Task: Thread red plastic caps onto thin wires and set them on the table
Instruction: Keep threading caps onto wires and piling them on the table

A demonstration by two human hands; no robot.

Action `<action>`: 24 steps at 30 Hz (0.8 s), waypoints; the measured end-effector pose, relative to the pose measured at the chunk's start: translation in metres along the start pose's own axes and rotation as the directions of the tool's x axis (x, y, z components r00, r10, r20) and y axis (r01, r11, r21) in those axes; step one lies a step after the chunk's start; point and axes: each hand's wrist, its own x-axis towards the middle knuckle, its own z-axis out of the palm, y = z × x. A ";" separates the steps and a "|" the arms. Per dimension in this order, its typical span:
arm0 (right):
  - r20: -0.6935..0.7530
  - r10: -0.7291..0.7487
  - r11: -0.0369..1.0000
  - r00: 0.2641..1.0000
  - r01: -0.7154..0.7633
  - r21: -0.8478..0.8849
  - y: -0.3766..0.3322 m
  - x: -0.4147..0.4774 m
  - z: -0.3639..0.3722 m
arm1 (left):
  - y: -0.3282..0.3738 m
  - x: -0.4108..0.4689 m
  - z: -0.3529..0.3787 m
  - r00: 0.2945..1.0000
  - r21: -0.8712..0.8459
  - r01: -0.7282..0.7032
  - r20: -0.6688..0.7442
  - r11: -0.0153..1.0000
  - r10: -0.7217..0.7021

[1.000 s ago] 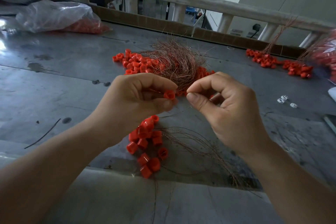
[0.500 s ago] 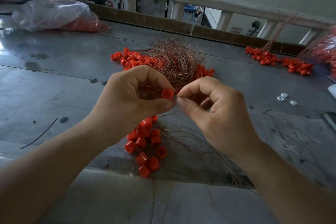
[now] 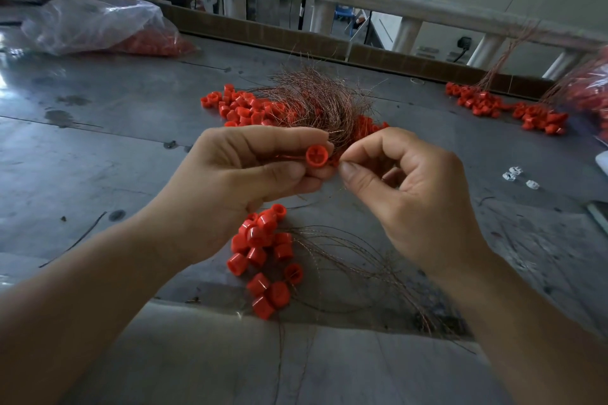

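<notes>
On the grey table [image 3: 98, 158], a large heap of loose caps and wires [image 3: 306, 102] waits mid-table, so much seems left; a smaller threaded cluster [image 3: 263, 256] lies near the front edge. The left hand [image 3: 237, 181] pinches one red cap [image 3: 316, 155] above it; the right hand [image 3: 411, 194] pinches a barely visible wire beside it.

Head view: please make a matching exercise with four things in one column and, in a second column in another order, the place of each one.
Things:
1. held cap
2. plastic bag
3. white clips
4. wire tangle

Places:
A. far left of the table
B. right of the right hand, on the table
C. in the left hand
D. beyond the hands, on a pile of caps

Pairs: 1-C, 2-A, 3-B, 4-D
</notes>
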 end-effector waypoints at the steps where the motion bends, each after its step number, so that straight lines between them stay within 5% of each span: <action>1: 0.000 0.000 1.000 1.000 0.000 -0.001 0.000 0.000 0.000 | 0.000 0.000 0.001 1.000 0.003 -0.004 0.000 1.000 0.004; 24: 0.174 0.151 0.968 0.973 -0.182 0.176 -0.004 0.001 -0.004 | 0.002 -0.002 -0.003 0.996 -0.129 0.031 0.082 0.991 -0.021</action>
